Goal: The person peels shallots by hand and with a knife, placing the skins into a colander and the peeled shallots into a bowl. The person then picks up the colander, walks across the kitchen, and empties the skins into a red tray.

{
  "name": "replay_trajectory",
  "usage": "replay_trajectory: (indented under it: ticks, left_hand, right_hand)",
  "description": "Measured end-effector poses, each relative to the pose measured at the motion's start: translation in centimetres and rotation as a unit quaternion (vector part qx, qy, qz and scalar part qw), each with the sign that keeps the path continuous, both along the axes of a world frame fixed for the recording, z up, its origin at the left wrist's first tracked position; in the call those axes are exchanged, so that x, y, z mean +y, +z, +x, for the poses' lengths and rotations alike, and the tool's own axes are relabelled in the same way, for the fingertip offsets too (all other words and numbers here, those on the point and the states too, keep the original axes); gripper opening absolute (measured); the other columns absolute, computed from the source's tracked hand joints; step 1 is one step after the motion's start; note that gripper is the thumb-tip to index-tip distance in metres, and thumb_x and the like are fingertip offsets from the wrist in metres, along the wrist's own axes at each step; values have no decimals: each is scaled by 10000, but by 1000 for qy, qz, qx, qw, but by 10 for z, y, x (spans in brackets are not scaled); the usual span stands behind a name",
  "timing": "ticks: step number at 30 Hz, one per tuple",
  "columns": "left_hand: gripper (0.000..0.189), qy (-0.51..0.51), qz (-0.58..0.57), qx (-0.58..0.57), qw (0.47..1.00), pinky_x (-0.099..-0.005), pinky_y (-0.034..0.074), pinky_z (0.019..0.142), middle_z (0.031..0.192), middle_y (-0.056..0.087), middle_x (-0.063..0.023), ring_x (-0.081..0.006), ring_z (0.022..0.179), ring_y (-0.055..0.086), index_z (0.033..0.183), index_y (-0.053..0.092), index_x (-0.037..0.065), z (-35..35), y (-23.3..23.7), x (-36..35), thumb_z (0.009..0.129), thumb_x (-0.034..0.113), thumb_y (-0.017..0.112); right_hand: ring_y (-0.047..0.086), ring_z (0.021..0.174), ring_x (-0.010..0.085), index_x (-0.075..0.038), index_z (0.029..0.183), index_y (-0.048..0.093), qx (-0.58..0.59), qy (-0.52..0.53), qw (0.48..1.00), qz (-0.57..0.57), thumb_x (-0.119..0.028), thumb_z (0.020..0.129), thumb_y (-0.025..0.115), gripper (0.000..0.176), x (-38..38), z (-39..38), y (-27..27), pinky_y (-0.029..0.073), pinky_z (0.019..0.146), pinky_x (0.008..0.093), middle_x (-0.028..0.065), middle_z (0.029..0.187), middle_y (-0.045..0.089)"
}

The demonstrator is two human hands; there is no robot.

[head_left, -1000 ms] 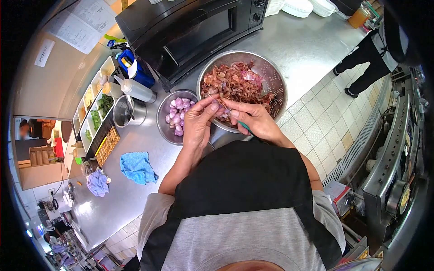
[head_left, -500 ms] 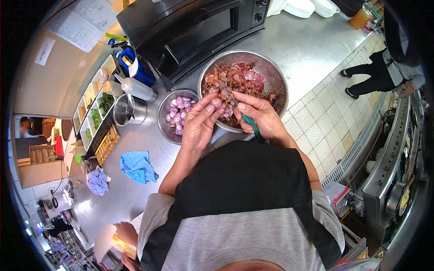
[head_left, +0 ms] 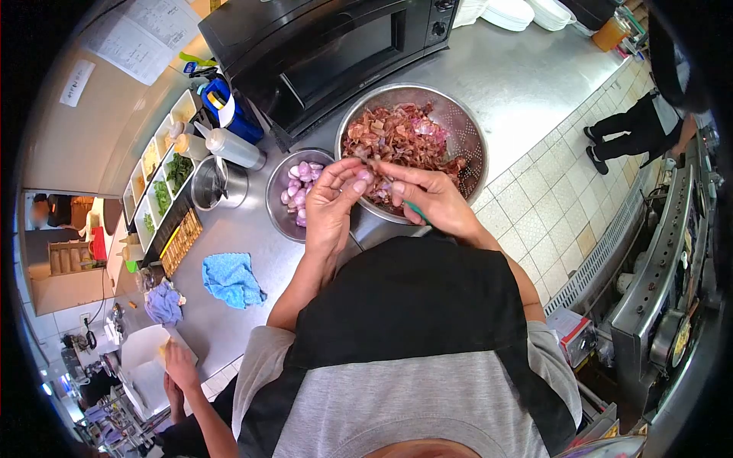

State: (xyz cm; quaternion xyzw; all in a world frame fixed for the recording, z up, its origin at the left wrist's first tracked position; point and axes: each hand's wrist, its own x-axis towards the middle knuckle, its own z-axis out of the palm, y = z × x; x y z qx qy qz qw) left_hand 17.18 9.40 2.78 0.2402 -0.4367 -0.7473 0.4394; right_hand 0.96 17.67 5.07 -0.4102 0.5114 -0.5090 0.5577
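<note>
My left hand (head_left: 330, 210) pinches a small purple shallot (head_left: 365, 176) over the near rim of a steel colander (head_left: 476, 149). Close against it, my right hand (head_left: 439, 200) grips a small knife with a green handle (head_left: 415, 211); my fingers mostly hide the blade. Papery reddish-brown shallot skins (head_left: 393, 133) fill much of the colander. Left of it stands a steel bowl (head_left: 275, 210) holding several peeled shallots (head_left: 301, 183), just beyond my left wrist.
A black oven (head_left: 328, 61) stands behind the colander. Leftward are a squeeze bottle (head_left: 233, 149), a steel pot (head_left: 217, 187), herb containers (head_left: 162, 198) and a blue cloth (head_left: 230, 280). A co-worker's hand (head_left: 182, 366) is over a white box (head_left: 145, 382) at lower left; another person (head_left: 637, 126) stands right.
My hands have shifted slightly at the shallot, and the right has turned more over the knife. At lower left, the co-worker's hands and white box have moved up and left.
</note>
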Motion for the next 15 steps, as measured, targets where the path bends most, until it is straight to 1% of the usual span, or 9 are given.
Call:
replay_trajectory:
  ticks: [1,3,5,6,8,9,12,14,15]
  left_hand:
    - [273,-21,29,18,999,-273,486,830,1008,619,-83,-139,923,596,1112,559,-11,4,2,-2,842,-11,598]
    - [276,-46,59,35,997,-271,486,820,1017,616,-84,-141,921,596,1121,555,-14,15,2,-7,848,-3,592]
    - [283,-1,15,-30,999,-261,486,803,1024,612,-86,-149,918,597,1134,552,-16,32,-3,-17,854,9,583]
    - [265,28,-13,-76,997,-265,472,815,1068,593,-89,-154,937,583,1107,583,-2,38,0,-22,843,-1,584]
    - [238,111,-144,-180,967,-269,457,840,1092,576,-81,-150,952,565,1065,619,19,49,-17,-36,832,-11,582]
    - [238,107,-146,-180,967,-269,457,840,1092,576,-81,-150,952,565,1065,619,19,49,-15,-37,832,-11,582]
    - [220,125,-226,-242,935,-282,400,933,1089,584,-90,-171,1058,534,1045,629,-3,43,-5,-36,827,-7,597]
    - [202,80,-299,-252,917,-268,445,837,1067,576,-60,-141,956,555,1014,650,27,31,1,-32,822,0,594]
    - [183,52,-288,-260,920,-262,447,817,1023,602,-61,-142,926,568,991,657,26,22,7,-26,818,5,599]
  right_hand:
    - [431,510,46,-118,1303,498,-38,-4,999,6,-143,924,511,380,-1,-3,1,378,468,195,-5,713,532]
    - [437,518,48,-89,1297,497,-5,-13,1000,12,-149,931,510,372,-2,-9,-1,375,467,192,-3,722,538]
    - [452,516,58,-75,1313,472,116,-18,992,35,-128,929,504,388,-3,-17,-10,382,467,202,5,716,551]
    - [452,516,58,-75,1313,472,115,-22,993,36,-128,929,504,388,-3,-18,-8,382,467,202,5,716,551]
    - [466,508,66,-111,1339,437,218,11,974,53,-95,913,495,430,-2,-21,5,393,469,214,20,704,558]
    - [533,524,123,-140,1332,430,244,26,967,66,-104,876,514,466,-1,-21,14,456,516,290,68,728,611]
    - [527,518,119,-158,1338,434,223,56,972,48,-78,885,473,462,1,-24,15,465,526,274,63,726,607]
    - [509,505,107,-169,1342,442,232,70,969,54,-56,890,435,466,4,-33,11,465,526,258,50,728,599]
    - [484,490,86,-177,1338,452,221,67,972,54,-102,918,444,427,5,-39,6,439,489,235,28,724,580]
